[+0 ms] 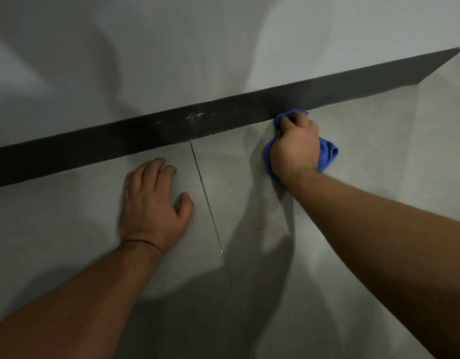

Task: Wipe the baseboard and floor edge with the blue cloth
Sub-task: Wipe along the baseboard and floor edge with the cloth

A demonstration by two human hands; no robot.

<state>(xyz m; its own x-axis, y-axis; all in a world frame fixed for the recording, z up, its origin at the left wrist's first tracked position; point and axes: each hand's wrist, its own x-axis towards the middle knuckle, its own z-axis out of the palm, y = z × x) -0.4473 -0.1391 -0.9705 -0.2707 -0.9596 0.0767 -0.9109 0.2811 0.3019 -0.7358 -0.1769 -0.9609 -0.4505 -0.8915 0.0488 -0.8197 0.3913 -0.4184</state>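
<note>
A dark baseboard (146, 130) runs diagonally from the lower left to the upper right, between the pale wall and the grey tiled floor. White dusty smudges (196, 116) mark its middle. My right hand (295, 147) grips a bunched blue cloth (327, 154) and presses it where the baseboard's lower edge meets the floor. My left hand (152, 203) lies flat on the floor tile, palm down with fingers spread, a little in front of the baseboard and holding nothing.
A thin tile joint (206, 198) runs across the floor between my two hands. The pale wall (171, 47) rises above the baseboard. At the far right the baseboard ends at a corner (454, 51). Shadows of my arms fall on the floor.
</note>
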